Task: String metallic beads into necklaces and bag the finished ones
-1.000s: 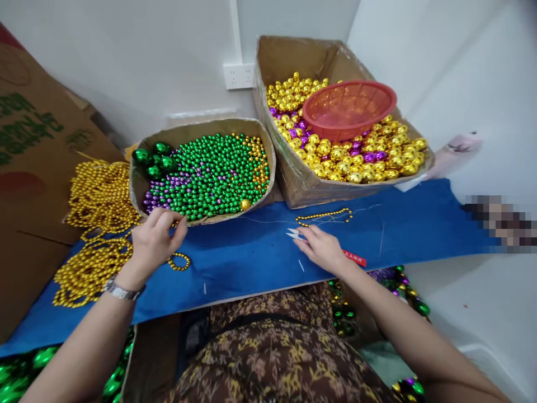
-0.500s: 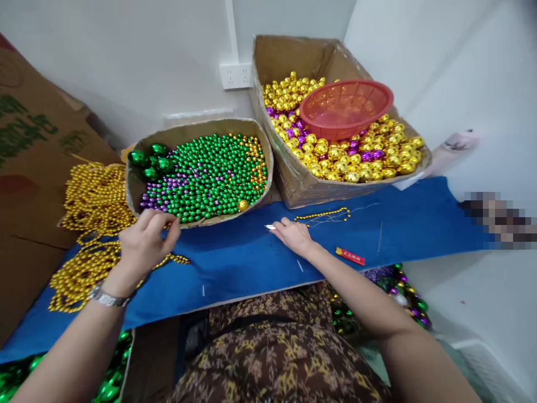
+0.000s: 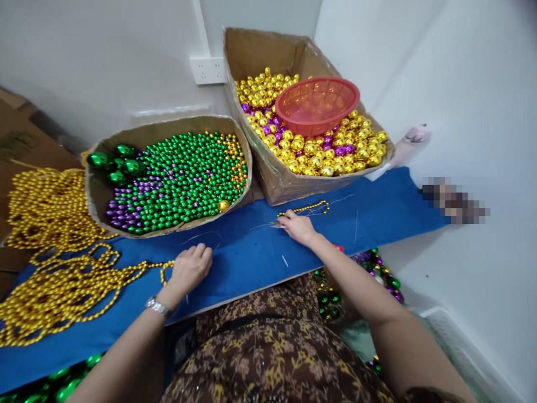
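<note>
Left hand [image 3: 192,268] low over the blue cloth [image 3: 243,266], fingers curled; from here I can't tell if it pinches anything. Long strands of shiny round gold beads [image 3: 90,278] lie left of it. Right hand [image 3: 297,228] farther forward, forearm slanting in, grasping small pale pointed snips [image 3: 276,225], tips leftward. Short gold-bead strand [image 3: 309,207] just beyond.

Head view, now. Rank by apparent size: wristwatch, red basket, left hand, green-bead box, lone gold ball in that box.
Largest to smallest:
1. Green-bead box
2. Red basket
3. Left hand
4. Wristwatch
5. Lone gold ball

Apparent size only; hand and watch look nearer the camera.
</note>
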Available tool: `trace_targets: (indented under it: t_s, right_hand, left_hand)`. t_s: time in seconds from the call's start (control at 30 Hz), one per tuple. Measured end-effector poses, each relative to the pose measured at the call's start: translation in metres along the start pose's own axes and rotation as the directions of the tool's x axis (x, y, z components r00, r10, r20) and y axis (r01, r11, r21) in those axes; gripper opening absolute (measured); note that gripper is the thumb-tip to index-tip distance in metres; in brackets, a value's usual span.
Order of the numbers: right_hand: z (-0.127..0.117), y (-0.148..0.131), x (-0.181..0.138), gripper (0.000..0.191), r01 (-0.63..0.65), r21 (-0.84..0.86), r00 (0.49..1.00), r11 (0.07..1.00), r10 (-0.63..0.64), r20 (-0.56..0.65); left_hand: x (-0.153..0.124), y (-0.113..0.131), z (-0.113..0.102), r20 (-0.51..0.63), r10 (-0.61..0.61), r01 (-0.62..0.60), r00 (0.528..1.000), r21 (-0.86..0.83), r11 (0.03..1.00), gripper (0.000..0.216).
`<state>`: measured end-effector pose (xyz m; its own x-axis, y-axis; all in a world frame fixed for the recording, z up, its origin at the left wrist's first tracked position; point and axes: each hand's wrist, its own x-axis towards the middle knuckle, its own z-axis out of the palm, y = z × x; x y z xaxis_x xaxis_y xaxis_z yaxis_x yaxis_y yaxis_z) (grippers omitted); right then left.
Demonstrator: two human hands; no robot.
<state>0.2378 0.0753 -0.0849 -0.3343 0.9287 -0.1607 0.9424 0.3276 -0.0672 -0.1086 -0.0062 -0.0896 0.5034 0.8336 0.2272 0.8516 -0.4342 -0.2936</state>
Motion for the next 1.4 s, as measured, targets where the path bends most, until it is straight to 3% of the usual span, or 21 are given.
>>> trace_targets:
  t_s: [0.07,0.17,0.27,0.33,0.4,0.5,0.6,0.7,0.8,0.9,1.03,1.13,1.2,1.27,1.33,1.4]
  right_hand:
    - [-0.001,-0.009,0.005,0.029,0.015,-0.001,1.000,1.000,-0.015,0.009]
    - [-0.006,-0.017,-0.001,0.028,0.023,0.024,1.000,0.999,-0.023,-0.001]
    - [-0.015,-0.027,-0.023,0.025,0.062,0.094,0.998,0.994,-0.059,-0.039]
    - [-0.027,-0.038,-0.037,0.022,0.158,0.242,0.981,0.957,-0.124,-0.147]
    - [-0.042,-0.051,-0.050,0.018,0.304,0.433,0.929,0.848,-0.165,-0.330]
    - [-0.072,-0.062,-0.066,0.018,0.469,0.632,0.842,0.617,-0.095,-0.531]
    - [-0.098,-0.053,-0.086,0.021,0.495,0.764,0.822,0.413,0.061,-0.566]
    - [-0.111,-0.024,-0.116,0.025,0.454,0.842,0.784,0.292,0.319,-0.533]
    - [-0.107,0.014,-0.154,0.025,0.453,0.871,0.697,0.188,0.534,-0.478]
    - [-0.083,0.049,-0.195,0.027,0.425,0.894,0.657,0.140,0.631,-0.411]
    - [-0.026,0.087,-0.246,0.035,0.161,0.977,0.768,0.140,0.604,-0.213]
    - [0.019,0.110,-0.278,0.040,-0.118,0.950,0.771,0.288,0.630,-0.095]
    - [0.040,0.120,-0.293,0.043,-0.323,0.839,0.714,0.438,0.694,-0.088]
    - [0.050,0.121,-0.301,0.045,-0.499,0.688,0.634,0.527,0.763,-0.125]
    - [0.051,0.114,-0.301,0.046,-0.560,0.597,0.604,0.575,0.776,-0.181]
    - [0.046,0.103,-0.295,0.046,-0.502,0.576,0.657,0.645,0.718,-0.230]
  left_hand:
    - [0.001,0.012,0.015,0.142,-0.077,0.082,0.987,-0.035,0.996,0.025]
    - [0.000,0.012,0.017,0.215,-0.164,0.187,0.963,-0.090,0.978,0.027]
    - [0.010,0.012,0.002,0.168,-0.168,0.200,0.971,-0.201,0.959,0.030]
    - [0.028,0.021,-0.014,0.072,-0.163,0.178,0.984,-0.390,0.903,0.031]
    - [0.057,0.040,-0.029,-0.020,-0.162,0.108,0.987,-0.665,0.739,0.030]
    - [0.105,0.078,-0.051,-0.081,-0.058,-0.062,0.995,-0.958,0.281,0.033]
    - [0.143,0.112,-0.068,-0.105,0.095,-0.098,0.990,-0.992,-0.076,0.042]
    - [0.161,0.133,-0.080,-0.078,0.210,-0.027,0.975,-0.972,-0.233,0.044]
    - [0.167,0.143,-0.085,-0.020,0.274,0.027,0.962,-0.986,-0.165,0.036]
    - [0.174,0.154,-0.083,-0.064,0.332,-0.058,0.941,-0.998,-0.027,0.027]
    - [0.184,0.180,-0.084,-0.165,0.460,-0.248,0.872,-0.961,0.125,0.018]
    - [0.190,0.205,-0.085,-0.175,0.562,-0.358,0.808,-0.904,0.233,0.017]
    - [0.194,0.223,-0.084,-0.147,0.599,-0.381,0.787,-0.880,0.284,0.016]
    - [0.196,0.239,-0.083,-0.109,0.619,-0.376,0.778,-0.870,0.319,0.015]
    - [0.199,0.251,-0.081,-0.077,0.630,-0.370,0.773,-0.861,0.349,0.015]
    - [0.201,0.261,-0.081,-0.058,0.633,-0.370,0.772,-0.851,0.373,0.016]
